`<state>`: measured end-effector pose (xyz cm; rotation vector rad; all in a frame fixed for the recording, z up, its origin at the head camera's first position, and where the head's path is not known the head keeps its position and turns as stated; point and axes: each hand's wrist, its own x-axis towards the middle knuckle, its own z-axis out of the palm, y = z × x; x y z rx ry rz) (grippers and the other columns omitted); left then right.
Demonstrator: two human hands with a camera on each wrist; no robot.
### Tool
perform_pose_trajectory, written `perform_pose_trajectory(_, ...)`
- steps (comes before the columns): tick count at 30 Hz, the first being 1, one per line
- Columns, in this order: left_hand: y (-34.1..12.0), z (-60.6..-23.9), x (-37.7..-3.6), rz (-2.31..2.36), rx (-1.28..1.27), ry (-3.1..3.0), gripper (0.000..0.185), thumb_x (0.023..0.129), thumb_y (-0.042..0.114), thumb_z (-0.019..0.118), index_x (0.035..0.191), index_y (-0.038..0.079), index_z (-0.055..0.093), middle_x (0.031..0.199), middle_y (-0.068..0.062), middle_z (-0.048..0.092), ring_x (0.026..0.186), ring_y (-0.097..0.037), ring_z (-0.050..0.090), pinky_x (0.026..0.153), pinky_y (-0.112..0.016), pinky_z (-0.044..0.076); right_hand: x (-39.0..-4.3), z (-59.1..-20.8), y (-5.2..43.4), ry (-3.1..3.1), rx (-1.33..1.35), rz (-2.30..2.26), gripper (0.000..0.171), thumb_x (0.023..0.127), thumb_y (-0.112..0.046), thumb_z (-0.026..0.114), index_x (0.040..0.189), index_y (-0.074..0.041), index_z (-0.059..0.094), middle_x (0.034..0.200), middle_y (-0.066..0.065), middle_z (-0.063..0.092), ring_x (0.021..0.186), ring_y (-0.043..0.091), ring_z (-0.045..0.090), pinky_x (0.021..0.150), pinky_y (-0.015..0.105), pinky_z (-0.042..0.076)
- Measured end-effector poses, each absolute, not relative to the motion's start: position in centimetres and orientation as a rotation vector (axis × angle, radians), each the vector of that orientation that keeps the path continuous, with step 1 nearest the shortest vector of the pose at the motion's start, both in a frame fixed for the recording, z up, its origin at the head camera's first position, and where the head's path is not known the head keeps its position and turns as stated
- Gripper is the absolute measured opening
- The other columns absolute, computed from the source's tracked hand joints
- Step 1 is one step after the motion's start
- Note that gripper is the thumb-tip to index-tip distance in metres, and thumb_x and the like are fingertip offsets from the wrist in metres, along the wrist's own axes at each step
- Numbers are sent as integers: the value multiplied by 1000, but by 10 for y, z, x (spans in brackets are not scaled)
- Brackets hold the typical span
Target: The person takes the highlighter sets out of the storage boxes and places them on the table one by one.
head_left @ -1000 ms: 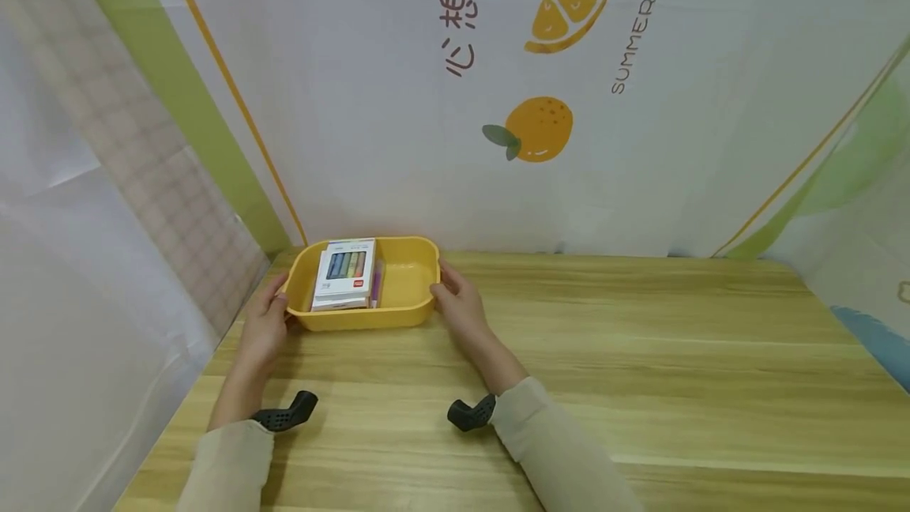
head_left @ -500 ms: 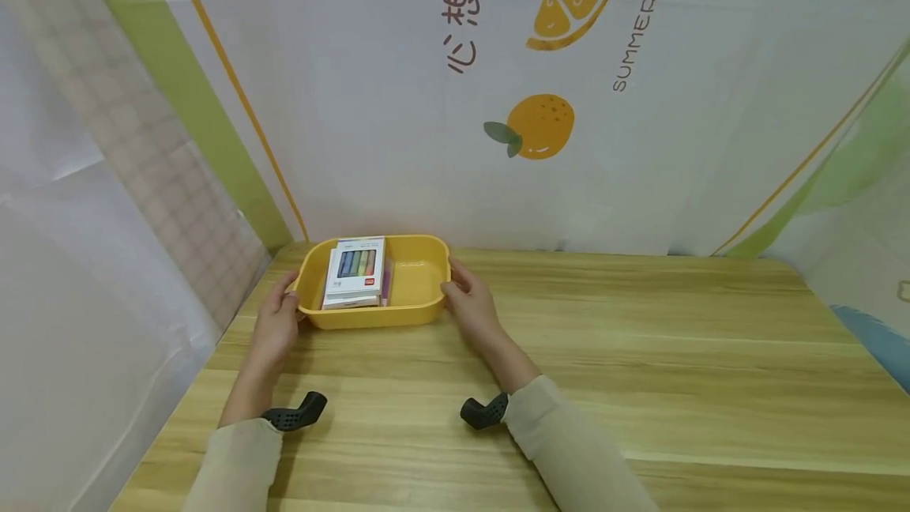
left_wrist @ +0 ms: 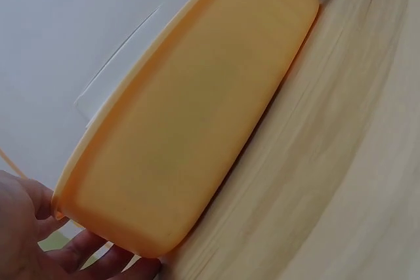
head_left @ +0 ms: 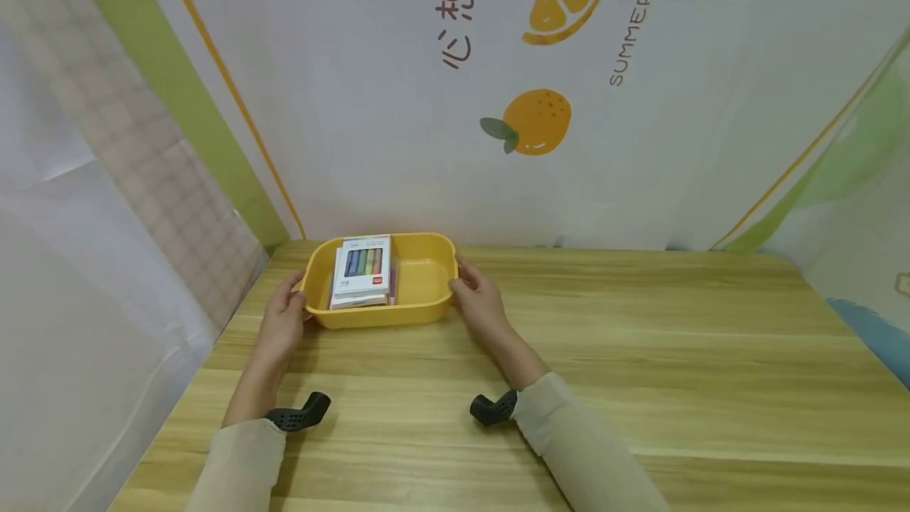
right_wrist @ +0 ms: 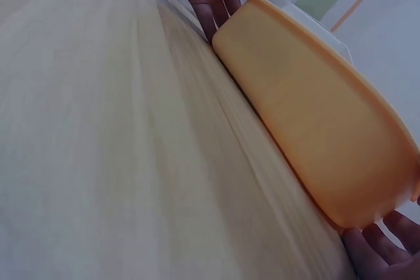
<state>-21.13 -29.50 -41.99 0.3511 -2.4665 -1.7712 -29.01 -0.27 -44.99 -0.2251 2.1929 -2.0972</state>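
Note:
A yellow plastic tray (head_left: pixel 425 279) with rounded corners sits at the back left of the table. My left hand (head_left: pixel 283 326) grips its left end, with the thumb at the rim and the fingers lower down the outside. On the opposite end, my right hand (head_left: pixel 485 310) holds the tray in the same way. Stacked in the tray's left half, a white box (head_left: pixel 365 265) printed with coloured sticks lies on top of other flat boxes. A sliver of something purple (head_left: pixel 393 283) shows beside the stack. Both wrist views show the tray's outer wall (left_wrist: pixel 184 116) low against the wood.
The wooden tabletop (head_left: pixel 640 354) stretches far to the right and towards me. A white cloth (head_left: pixel 398 141) with orange prints hangs right behind the tray, and another white cloth (head_left: pixel 92 322) lines the left side.
Both hands have shifted the tray a little to the right along the table's back edge, with the boxes still inside. The grip on each end stays the same.

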Motion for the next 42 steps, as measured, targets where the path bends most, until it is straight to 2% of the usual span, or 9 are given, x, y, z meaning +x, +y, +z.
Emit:
perform_pose_trajectory(5,-289,-420,-213,-1867,304,-2432,57,108,16,18,163,7,6,152,-34,37,141,-37,39,120,-50,32,-292,-450,5,2173,-205,-2118,58,96,-16,54,154,-23,44,147,14,56,121,27,64,89,26,58)
perform_pose_trajectory(13,-281,-421,-216,-2006,249,-2397,58,108,14,20,163,9,1,158,-37,24,147,-46,31,120,-56,29,-293,-451,18,2183,-188,-2128,57,97,-15,53,153,-23,45,147,14,56,119,25,64,85,23,57)
perform_pose_trajectory(22,-266,-421,-219,-2041,240,-2373,58,109,12,21,163,10,4,157,-36,26,146,-44,34,119,-55,31,-296,-452,34,2199,-194,-2118,57,97,-15,51,154,-22,44,147,14,56,117,26,63,85,24,56)
perform_pose_trajectory(31,-251,-422,-227,-2077,212,-2342,54,108,11,23,160,3,12,154,-35,27,142,-44,38,117,-55,34,-297,-452,51,2218,-199,-2118,57,99,-14,50,155,-21,42,150,15,54,122,29,62,81,18,55)
perform_pose_trajectory(42,-234,-424,-236,-2093,199,-2337,53,108,10,24,159,1,15,150,-33,30,136,-42,44,114,-55,39,-297,-449,71,2197,-202,-2122,57,100,-13,47,157,-20,39,155,13,48,129,31,57,82,19,55)
